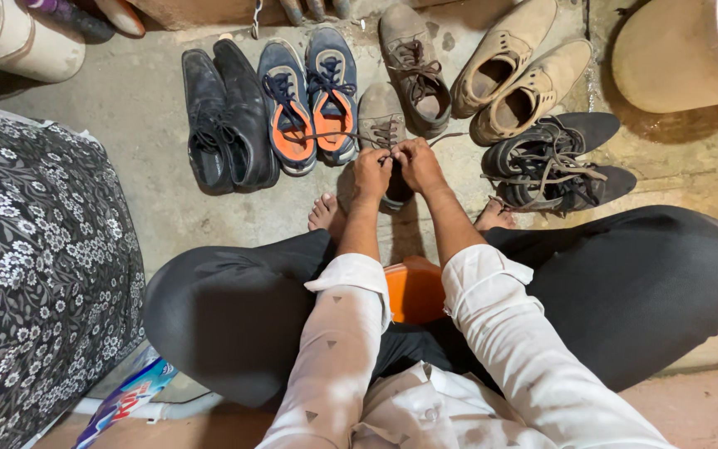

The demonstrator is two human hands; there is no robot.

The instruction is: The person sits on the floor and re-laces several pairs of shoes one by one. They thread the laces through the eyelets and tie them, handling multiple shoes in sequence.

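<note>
The brown shoe (382, 125) under both hands looks like dusty matt suede with cord laces. The black dress shoes (226, 116) show smooth, slightly glossy leather. The floor (143, 108) is rough, stained concrete.

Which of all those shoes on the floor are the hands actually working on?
The grey-brown lace-up shoe in the middle, right of the blue-and-orange sneakers. The left hand and right hand pinch its laces; no other shoe is touched.
</note>
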